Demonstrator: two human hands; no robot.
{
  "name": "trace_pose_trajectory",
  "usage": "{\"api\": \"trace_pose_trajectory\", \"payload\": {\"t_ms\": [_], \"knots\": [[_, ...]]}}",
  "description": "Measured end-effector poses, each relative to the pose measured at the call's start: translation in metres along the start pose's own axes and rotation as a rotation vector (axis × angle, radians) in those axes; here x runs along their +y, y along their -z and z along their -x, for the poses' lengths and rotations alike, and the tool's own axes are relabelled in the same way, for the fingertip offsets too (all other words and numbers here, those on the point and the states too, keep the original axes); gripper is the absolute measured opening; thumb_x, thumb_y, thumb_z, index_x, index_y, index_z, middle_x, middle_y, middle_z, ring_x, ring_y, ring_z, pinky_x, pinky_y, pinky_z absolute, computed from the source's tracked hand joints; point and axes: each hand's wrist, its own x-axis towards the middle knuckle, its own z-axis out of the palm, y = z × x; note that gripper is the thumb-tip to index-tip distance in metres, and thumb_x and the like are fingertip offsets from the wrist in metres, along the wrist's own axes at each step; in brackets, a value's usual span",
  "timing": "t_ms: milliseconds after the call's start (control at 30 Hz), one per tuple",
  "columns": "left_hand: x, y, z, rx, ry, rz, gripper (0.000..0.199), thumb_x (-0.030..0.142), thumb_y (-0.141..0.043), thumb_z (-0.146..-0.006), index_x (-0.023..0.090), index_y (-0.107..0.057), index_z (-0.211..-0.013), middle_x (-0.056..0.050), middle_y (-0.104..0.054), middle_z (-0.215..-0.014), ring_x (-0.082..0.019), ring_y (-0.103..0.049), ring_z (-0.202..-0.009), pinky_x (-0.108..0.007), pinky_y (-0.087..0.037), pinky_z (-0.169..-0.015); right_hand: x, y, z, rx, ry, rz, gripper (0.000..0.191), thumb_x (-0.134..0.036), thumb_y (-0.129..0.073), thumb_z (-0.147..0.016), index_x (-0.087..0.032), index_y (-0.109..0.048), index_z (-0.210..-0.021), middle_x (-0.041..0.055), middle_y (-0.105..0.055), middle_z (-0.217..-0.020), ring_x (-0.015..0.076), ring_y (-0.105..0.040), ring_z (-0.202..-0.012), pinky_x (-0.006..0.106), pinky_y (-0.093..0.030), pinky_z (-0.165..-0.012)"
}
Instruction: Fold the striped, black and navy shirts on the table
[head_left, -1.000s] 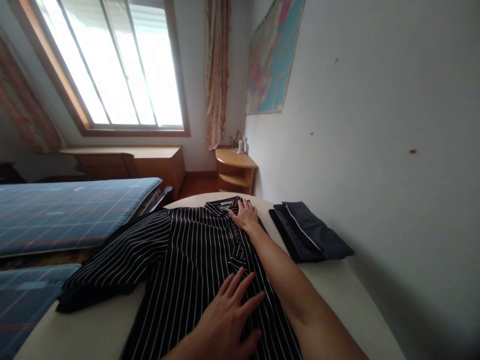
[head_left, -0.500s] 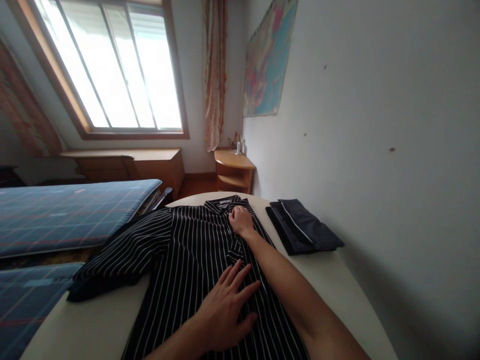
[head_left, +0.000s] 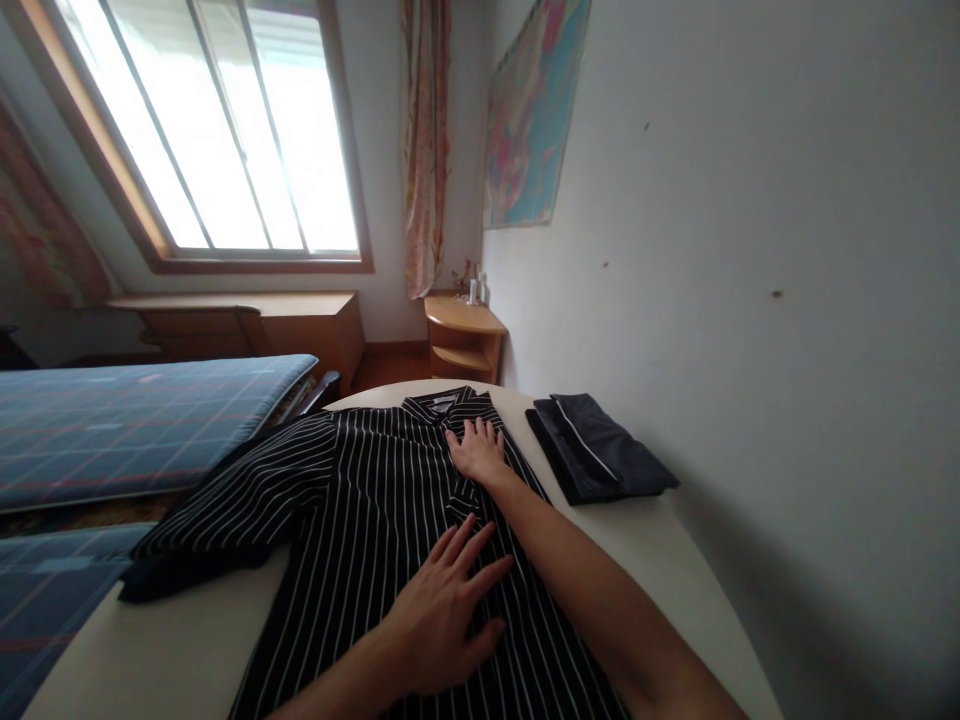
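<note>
The left hand [head_left: 439, 620] was nearest, palm down with its fingers spread over the lower front of the black shirt [head_left: 360, 500] with white stripes. It was open and gripped nothing; whether the whole palm pressed on the cloth could not be told. The shirt lay spread out beneath both hands, its body running from the near edge of the view to the collar [head_left: 442, 403] at the far end. One sleeve [head_left: 247, 480] reached out to the left of the hands, over the rim of the pale, rounded surface [head_left: 697, 600].

Farther up the shirt, the right hand [head_left: 478, 450] rested flat, fingers parted, just below the collar and toward the right edge of the cloth. It too was released. A folded strip of the striped fabric lay between the two hands.

To the right of the right hand, apart from the shirt, sat a stack of folded dark clothes [head_left: 611, 450]. Left of the surface was a blue plaid mattress [head_left: 150, 420]. Beyond stood a wooden desk [head_left: 307, 303] and a corner shelf [head_left: 465, 315], with a window [head_left: 225, 130], a curtain [head_left: 426, 150] and a map [head_left: 532, 130] behind.
</note>
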Motion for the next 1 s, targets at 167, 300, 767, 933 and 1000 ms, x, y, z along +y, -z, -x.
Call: {"api": "trace_pose_trajectory", "payload": {"t_ms": [167,300,767,933,1000], "knots": [[0.001,-0.002,0.000,0.026,-0.001,-0.021,0.068,0.030,-0.062,-0.086,0.034,-0.038,-0.150,-0.004,-0.018,-0.165,-0.033,-0.011,-0.151,-0.058,-0.017,-0.121,0.006,0.001,0.008,-0.048,0.032,-0.074,0.071,-0.058,-0.015,-0.100,-0.015,-0.043,-0.149,0.0123,-0.025,-0.162,0.0320,-0.014,-0.151,0.049,-0.009,-0.119],[0.003,-0.002,0.000,0.033,0.011,-0.042,0.066,0.030,-0.060,-0.087,0.033,-0.040,-0.149,-0.005,-0.021,-0.164,-0.033,-0.014,-0.151,-0.058,-0.020,-0.120,0.009,0.010,0.016,0.084,0.065,-0.076,0.065,-0.047,-0.015,-0.102,-0.011,-0.059,-0.133,0.0154,-0.042,-0.154,0.0296,-0.031,-0.144,0.043,-0.019,-0.117],[0.001,-0.022,-0.007,0.217,0.226,-0.170,0.063,0.047,-0.054,-0.091,0.029,-0.039,-0.150,-0.009,-0.021,-0.164,-0.039,-0.014,-0.150,-0.061,-0.017,-0.119,0.037,0.001,0.060,0.074,0.118,-0.074,0.060,-0.046,-0.020,-0.102,-0.017,-0.048,-0.146,0.0080,-0.036,-0.158,0.0262,-0.025,-0.148,0.040,-0.014,-0.121],[0.008,-0.022,-0.019,0.183,0.231,-0.175,0.064,0.048,-0.052,-0.092,0.028,-0.039,-0.151,-0.010,-0.022,-0.163,-0.040,-0.015,-0.149,-0.061,-0.015,-0.119,0.048,0.006,0.059,0.082,0.089,-0.052,0.062,-0.050,-0.019,-0.102,-0.020,-0.046,-0.148,0.0066,-0.034,-0.159,0.0251,-0.022,-0.149,0.040,-0.011,-0.121],[0.011,-0.023,-0.025,0.177,0.225,-0.166,0.065,0.049,-0.052,-0.092,0.028,-0.038,-0.151,-0.010,-0.023,-0.163,-0.040,-0.015,-0.149,-0.061,-0.014,-0.119,0.055,0.009,0.057,0.087,0.074,-0.040,0.062,-0.050,-0.019,-0.102,-0.020,-0.045,-0.149,0.0061,-0.032,-0.160,0.0246,-0.021,-0.149,0.039,-0.011,-0.121]]}}
